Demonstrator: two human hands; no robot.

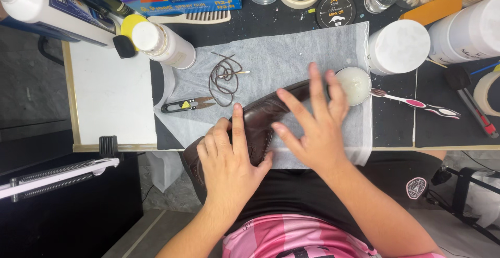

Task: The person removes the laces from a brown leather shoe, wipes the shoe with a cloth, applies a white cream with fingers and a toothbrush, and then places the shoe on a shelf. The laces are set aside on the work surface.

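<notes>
A dark brown leather shoe (263,117) lies across the front edge of a white cloth (281,55) on the black work table. My left hand (229,159) grips the shoe's heel end, fingers curled over its opening. My right hand (312,125) rests flat on the shoe's toe half, fingers spread, holding nothing. Just beyond my right fingertips sits a small open tin of pale cream (354,85).
A coiled brown shoelace (225,78) and black thread snips (185,104) lie on the cloth. A pink-and-white toothbrush (416,104), white bottles (164,44), a white tub (398,47), a black tin lid (336,10) and a comb (198,17) crowd the back. A white board (112,91) lies left.
</notes>
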